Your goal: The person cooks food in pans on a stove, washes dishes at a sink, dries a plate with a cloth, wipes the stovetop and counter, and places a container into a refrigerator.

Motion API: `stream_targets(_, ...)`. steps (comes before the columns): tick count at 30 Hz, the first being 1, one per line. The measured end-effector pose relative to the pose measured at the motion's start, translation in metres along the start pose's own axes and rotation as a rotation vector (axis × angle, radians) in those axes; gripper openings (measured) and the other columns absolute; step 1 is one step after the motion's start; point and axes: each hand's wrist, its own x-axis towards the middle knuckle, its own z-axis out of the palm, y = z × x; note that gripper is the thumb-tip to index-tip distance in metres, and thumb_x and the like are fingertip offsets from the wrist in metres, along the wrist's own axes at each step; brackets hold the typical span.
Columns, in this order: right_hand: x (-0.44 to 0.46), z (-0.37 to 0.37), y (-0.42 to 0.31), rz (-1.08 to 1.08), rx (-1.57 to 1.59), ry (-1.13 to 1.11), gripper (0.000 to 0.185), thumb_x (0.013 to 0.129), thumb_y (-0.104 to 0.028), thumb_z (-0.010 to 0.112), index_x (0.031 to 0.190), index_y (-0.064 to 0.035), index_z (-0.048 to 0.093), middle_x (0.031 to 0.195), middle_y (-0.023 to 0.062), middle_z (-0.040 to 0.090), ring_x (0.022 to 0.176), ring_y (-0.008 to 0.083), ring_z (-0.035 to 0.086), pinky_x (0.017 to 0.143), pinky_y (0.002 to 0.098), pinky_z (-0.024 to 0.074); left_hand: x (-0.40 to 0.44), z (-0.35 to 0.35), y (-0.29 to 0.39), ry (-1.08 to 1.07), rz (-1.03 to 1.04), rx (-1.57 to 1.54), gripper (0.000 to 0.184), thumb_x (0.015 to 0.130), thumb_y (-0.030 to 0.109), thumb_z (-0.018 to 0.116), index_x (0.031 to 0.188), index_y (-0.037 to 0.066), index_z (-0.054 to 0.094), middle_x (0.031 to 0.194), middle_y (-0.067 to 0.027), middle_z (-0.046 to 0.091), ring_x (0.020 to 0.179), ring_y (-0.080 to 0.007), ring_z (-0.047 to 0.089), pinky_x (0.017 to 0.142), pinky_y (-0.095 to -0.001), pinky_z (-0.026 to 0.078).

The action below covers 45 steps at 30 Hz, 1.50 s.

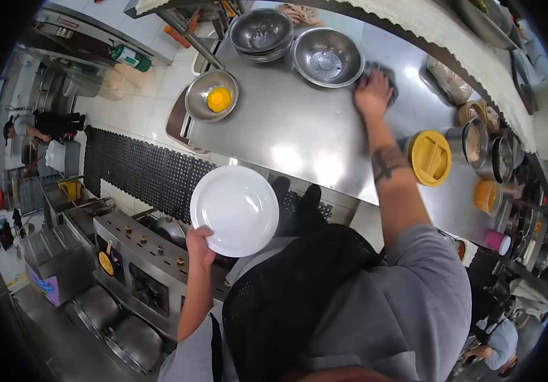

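Note:
My left hand (200, 247) grips the rim of a round white plate (235, 207), thumb on top, held out in front of my body beside the counter. The plate has nothing on it. On the steel counter (286, 121), my right hand (374, 95) presses down on a dark grey cloth (391, 81), which is partly hidden under the fingers. Just left of that hand is a wide metal bowl (328, 57) with a perforated-looking base. A smaller metal bowl (194, 103) at the counter's left end contains a raw egg yolk (218, 99).
Stacked metal bowls (261, 32) stand at the far side. Right of my forearm are a yellow-lidded container (430, 158) and several pans and tubs. A stove (150, 248) lies at left, with a black rubber mat (140, 169) on the floor. Two other people are farther off.

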Motion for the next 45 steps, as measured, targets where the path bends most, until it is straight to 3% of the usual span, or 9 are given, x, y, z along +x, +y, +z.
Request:
stream_targets(6,-0.134,-0.064,-0.142,-0.16,0.234,-0.253,0.05,0.082,-0.021,0.063,0.128,-0.002,0.057,0.134,0.0218,0.055,0.129,0.0379,0.047,0.107,0.0551,0.0314,-0.007,0.003,-0.003,-0.028,0.058,-0.014,0.062,0.062,-0.003,0.047,0.124,-0.009,0.051,0.112,-0.019,0.063,0.099,-0.0347,0.065,0.092,-0.044,0.055)
stream_targets(11,-0.172,-0.055,-0.169,-0.785,0.536,-0.424,0.051,0.085,-0.021,0.064,0.132,-0.0052,0.055,0.143,0.0173,0.048,0.133,0.0331,0.044,0.111,0.0513,0.0309,-0.017,0.019,0.001,-0.026,0.094,-0.04,0.058,0.063,-0.005,0.045,0.121,-0.009,0.053,0.109,-0.0191,0.063,0.097,-0.0347,0.065,0.091,-0.0445,0.055)
stream_targets(19,-0.209,-0.125,0.0,-0.204,0.045,-0.256,0.051,0.092,-0.022,0.056,0.14,-0.0081,0.049,0.147,0.0195,0.045,0.138,0.0388,0.038,0.115,0.0579,0.0237,-0.059,-0.08,-0.014,0.162,0.123,-0.155,0.057,0.063,-0.003,0.045,0.119,-0.008,0.056,0.11,-0.0183,0.065,0.103,-0.0333,0.065,0.095,-0.0431,0.053)
stream_targets(24,-0.183,-0.071,-0.114,-0.382,-0.052,-0.264,0.054,0.097,-0.034,0.05,0.145,-0.0101,0.045,0.154,0.0164,0.039,0.142,0.0378,0.034,0.116,0.0579,0.0202,-0.055,-0.19,-0.086,0.499,0.219,-0.337,0.011,0.067,0.0,0.056,0.065,0.006,0.047,0.073,-0.0054,0.045,0.069,-0.0227,0.047,0.07,-0.0387,0.046)
stream_targets(33,-0.141,-0.004,-0.193,-0.961,0.234,-0.465,0.051,0.094,-0.024,0.056,0.142,-0.0104,0.05,0.151,0.0164,0.043,0.141,0.0386,0.036,0.117,0.0559,0.0215,-0.076,-0.306,-0.178,0.68,0.364,-0.937,0.033,0.065,-0.007,0.054,0.097,-0.005,0.06,0.099,-0.0162,0.059,0.102,-0.0343,0.059,0.093,-0.0468,0.05)
stream_targets(35,-0.124,0.017,-0.162,-0.887,0.312,-0.389,0.05,0.093,-0.02,0.056,0.14,-0.0066,0.051,0.144,0.0216,0.051,0.133,0.0412,0.046,0.113,0.0546,0.0298,-0.096,-0.328,-0.188,0.755,0.352,-0.961,0.03,0.068,-0.006,0.054,0.098,-0.005,0.061,0.101,-0.0174,0.06,0.103,-0.0358,0.059,0.095,-0.0493,0.049)
stream_targets(37,-0.114,0.047,-0.142,-0.619,0.171,-0.129,0.038,0.085,-0.017,0.06,0.117,0.0031,0.061,0.109,0.0211,0.068,0.102,0.0409,0.063,0.092,0.048,0.0491,-0.108,-0.336,-0.181,0.792,0.27,-0.902,0.028,0.071,-0.005,0.054,0.098,-0.004,0.061,0.104,-0.0187,0.061,0.104,-0.0373,0.06,0.098,-0.0517,0.049)
stream_targets(39,-0.133,0.024,-0.167,-0.315,-0.064,-0.229,0.033,0.083,-0.016,0.057,0.11,0.0007,0.065,0.109,0.0189,0.067,0.105,0.0381,0.062,0.094,0.0463,0.0476,-0.099,-0.357,-0.183,0.658,0.2,-0.865,0.038,0.068,-0.007,0.052,0.106,-0.006,0.059,0.115,-0.0192,0.059,0.112,-0.0376,0.057,0.102,-0.0513,0.047)
stream_targets(45,-0.233,-0.036,-0.242,-0.789,0.438,-0.518,0.045,0.074,0.004,0.055,0.115,-0.0091,0.068,0.119,0.0194,0.065,0.116,0.0376,0.057,0.103,0.0449,0.0438,-0.043,-0.379,-0.158,0.409,0.016,-0.585,0.063,0.064,-0.006,0.051,0.127,-0.009,0.05,0.122,-0.0175,0.058,0.114,-0.0365,0.056,0.101,-0.0477,0.047)
